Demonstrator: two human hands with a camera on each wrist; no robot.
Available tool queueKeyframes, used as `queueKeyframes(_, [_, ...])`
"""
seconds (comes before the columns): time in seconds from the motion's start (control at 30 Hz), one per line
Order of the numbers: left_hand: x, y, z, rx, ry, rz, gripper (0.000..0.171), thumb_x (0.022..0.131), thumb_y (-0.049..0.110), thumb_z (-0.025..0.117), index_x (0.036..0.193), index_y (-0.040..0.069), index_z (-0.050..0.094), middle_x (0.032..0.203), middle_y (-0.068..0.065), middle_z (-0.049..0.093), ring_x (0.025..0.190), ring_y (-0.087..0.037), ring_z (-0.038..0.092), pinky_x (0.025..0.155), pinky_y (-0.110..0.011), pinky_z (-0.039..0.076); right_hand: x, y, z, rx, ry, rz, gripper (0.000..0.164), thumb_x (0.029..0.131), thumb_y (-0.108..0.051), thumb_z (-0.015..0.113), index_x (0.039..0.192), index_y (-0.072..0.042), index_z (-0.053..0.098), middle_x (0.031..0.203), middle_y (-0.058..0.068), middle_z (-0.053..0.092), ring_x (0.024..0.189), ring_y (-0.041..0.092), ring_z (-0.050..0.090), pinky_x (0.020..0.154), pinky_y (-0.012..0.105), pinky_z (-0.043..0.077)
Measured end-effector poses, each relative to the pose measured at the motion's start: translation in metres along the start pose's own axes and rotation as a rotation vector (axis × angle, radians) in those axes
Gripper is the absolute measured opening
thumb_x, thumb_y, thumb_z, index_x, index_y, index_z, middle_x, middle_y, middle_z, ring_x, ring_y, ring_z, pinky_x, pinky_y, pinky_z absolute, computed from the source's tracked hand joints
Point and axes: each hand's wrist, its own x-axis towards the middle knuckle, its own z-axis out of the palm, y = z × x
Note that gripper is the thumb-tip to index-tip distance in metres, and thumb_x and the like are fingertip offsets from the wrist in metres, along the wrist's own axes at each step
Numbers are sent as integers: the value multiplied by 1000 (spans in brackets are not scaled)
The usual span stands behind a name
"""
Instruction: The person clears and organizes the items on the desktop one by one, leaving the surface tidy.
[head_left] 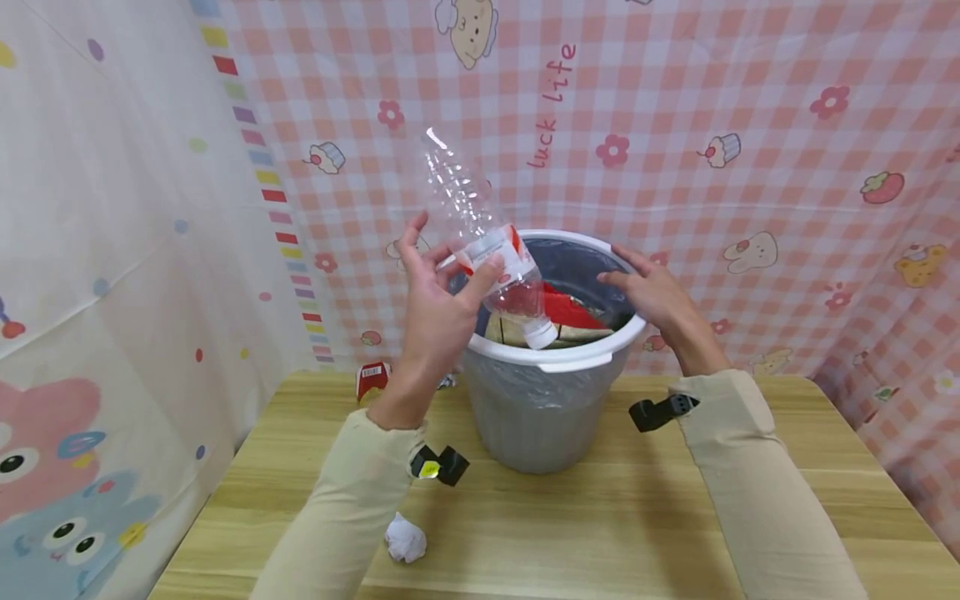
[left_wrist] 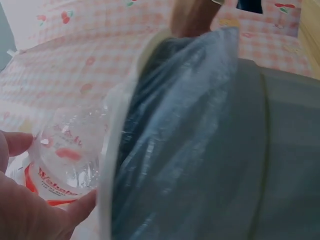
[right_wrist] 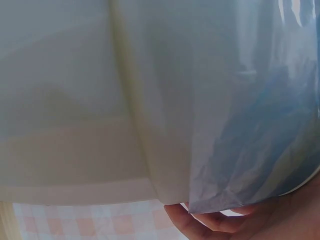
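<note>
My left hand (head_left: pixel 441 304) grips a clear plastic bottle (head_left: pixel 504 260) by its red-and-white label, thumb on the near side. The bottle is tilted, its white cap (head_left: pixel 541 334) pointing down over the bin's mouth. In the left wrist view, the bottle (left_wrist: pixel 62 165) appears beside the rim. A grey trash bin (head_left: pixel 536 421) with a white rim and a thin plastic liner (left_wrist: pixel 175 140) stands on the table. On the rim's right side, my right hand (head_left: pixel 658 293) holds on, with fingers (right_wrist: pixel 215 222) against the outer wall. Red and beige items (head_left: pixel 572 312) lie inside the bin.
A crumpled white paper ball (head_left: pixel 406 539) lies on the wooden table (head_left: pixel 600 533) near the front. Left of the bin sits a small red box (head_left: pixel 372 380), partly behind my left arm. A pink checked cloth (head_left: pixel 675 100) hangs close behind the table.
</note>
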Motion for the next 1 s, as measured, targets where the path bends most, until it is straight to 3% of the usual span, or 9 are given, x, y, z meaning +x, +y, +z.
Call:
queueKeyframes(0.13, [1,-10,3,131,-31,-11,94,87,19,75,153,32,10,134,-10,44,122,-22,54,93,-40,54,0,0,0,-21,16,-4,68,98,-39,54,158,-30,23,156,20,35,108,27,60,65,24,52])
queueKeyframes(0.33, [4,-17,8,275,-73,-38,99,85,24,77,154,38,7,131,-8,48,117,-23,57,95,-39,52,2,0,0,-15,18,-11,68,98,-39,55,158,-30,24,155,21,36,78,13,65,62,25,53])
queueKeyframes(0.5, [9,-17,13,431,-100,-40,99,84,28,78,155,35,9,128,-9,52,111,-23,58,91,-37,54,1,0,-1,-8,16,-9,68,98,-38,54,158,-30,23,154,22,36,67,11,65,59,27,53])
queueKeyframes(0.57, [11,-18,16,504,-102,-39,99,84,29,78,156,33,10,130,-10,53,112,-24,57,91,-37,53,1,0,-1,-12,18,-11,68,98,-38,54,158,-30,23,155,22,35,71,13,65,60,27,53])
queueKeyframes(0.8, [15,-21,27,763,-142,-88,99,85,31,78,157,30,10,144,-10,50,129,-27,51,107,-48,42,0,-1,0,-28,28,-8,67,98,-38,55,157,-31,25,156,21,35,103,28,62,68,27,52])
queueKeyframes(1.0, [21,-23,32,926,-194,-140,100,84,36,78,158,27,11,105,-3,61,96,-22,59,89,-42,50,0,-2,0,-36,32,-4,67,98,-39,55,157,-31,25,157,21,32,117,33,57,74,30,53])
